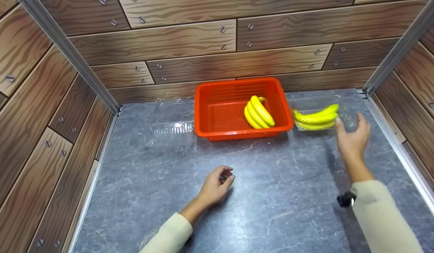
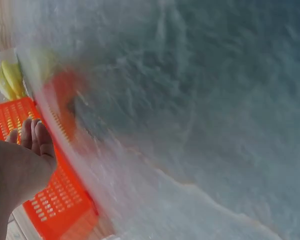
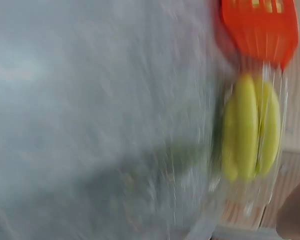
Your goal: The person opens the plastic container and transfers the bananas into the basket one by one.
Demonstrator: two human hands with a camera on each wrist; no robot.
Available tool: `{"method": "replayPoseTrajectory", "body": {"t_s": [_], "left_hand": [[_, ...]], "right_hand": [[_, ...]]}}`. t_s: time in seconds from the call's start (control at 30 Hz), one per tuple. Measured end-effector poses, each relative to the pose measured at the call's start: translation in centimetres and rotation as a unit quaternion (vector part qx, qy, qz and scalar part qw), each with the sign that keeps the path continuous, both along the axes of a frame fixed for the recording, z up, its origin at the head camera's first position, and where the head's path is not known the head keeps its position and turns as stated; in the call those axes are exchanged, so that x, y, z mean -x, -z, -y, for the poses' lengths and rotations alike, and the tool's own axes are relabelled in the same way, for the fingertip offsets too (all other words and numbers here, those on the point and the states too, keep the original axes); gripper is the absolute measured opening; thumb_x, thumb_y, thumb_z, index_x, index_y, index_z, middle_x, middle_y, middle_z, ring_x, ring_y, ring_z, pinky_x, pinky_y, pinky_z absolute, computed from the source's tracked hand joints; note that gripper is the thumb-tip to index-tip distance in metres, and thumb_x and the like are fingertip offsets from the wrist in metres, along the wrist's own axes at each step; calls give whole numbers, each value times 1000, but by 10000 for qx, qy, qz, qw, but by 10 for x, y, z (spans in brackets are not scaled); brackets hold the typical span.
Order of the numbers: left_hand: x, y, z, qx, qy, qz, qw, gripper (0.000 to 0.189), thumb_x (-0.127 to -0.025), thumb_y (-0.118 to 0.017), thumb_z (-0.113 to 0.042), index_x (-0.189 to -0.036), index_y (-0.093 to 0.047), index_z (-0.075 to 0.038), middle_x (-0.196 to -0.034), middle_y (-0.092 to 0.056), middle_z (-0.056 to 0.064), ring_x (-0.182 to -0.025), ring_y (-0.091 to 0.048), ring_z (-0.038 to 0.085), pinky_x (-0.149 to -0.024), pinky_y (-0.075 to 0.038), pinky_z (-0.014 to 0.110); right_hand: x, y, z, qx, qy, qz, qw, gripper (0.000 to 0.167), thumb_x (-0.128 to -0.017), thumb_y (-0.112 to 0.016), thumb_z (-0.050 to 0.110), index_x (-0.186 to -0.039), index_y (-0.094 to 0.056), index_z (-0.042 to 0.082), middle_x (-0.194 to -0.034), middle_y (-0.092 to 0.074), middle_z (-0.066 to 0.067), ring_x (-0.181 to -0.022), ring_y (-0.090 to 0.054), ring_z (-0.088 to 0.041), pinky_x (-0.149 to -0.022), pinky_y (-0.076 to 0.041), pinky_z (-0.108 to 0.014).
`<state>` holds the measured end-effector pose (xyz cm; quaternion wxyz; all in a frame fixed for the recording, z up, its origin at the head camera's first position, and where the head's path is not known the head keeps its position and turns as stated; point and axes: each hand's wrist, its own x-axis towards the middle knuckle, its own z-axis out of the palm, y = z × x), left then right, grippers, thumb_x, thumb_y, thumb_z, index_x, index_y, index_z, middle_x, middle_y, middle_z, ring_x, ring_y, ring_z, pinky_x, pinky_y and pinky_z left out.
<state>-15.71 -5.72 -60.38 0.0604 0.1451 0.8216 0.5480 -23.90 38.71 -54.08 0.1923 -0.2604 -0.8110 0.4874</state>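
A bunch of yellow bananas lies in a clear plastic container at the back right. Close to its right end is my right hand, thumb and fingers spread, holding nothing. In the right wrist view these bananas show through the clear plastic, with only a blurred bit of the hand at the edge. My left hand hovers over or rests on the tabletop, in front of the red basket, its fingers loosely bent around nothing. Another bunch of bananas sits inside that basket, towards its right side.
Left of the basket stands a second clear plastic container, with no fruit seen in it. The grey marbled tabletop is bounded by wood-patterned walls at the back and both sides, with metal edge strips.
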Motion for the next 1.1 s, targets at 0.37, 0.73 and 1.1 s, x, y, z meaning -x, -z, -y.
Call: {"method": "replayPoseTrajectory", "body": {"t_s": [0.37, 0.73, 1.1], "left_hand": [[-4, 9, -3, 136, 207, 45, 9997, 28, -105, -65, -15, -127, -67, 2, -107, -76, 10, -97, -69, 13, -84, -58, 21], [0, 7, -4, 145, 259, 96, 9995, 29, -104, -65, -14, -128, -67, 1, -109, -76, 11, -98, -70, 14, -84, -59, 21], [13, 3, -3, -32, 212, 119, 9997, 32, -106, -63, -15, -130, -65, 5, -112, -76, 16, -105, -72, 25, -90, -60, 27]], "right_hand": [[46, 0, -52, -1037, -932, 1700, 9755, 102, -102, -41, 73, -173, -2, 11, -179, 3, -27, -165, 3, -55, -130, -1, -76], [53, 4, -64, -983, -1545, 1794, 9666, 86, -108, -40, 58, -171, -9, 10, -175, -9, -34, -161, -12, -59, -132, -15, -70], [36, 10, -65, -825, -1453, 1534, 9740, 82, -108, -46, 53, -171, -12, 13, -171, -16, -39, -158, -19, -63, -129, -18, -73]]}}
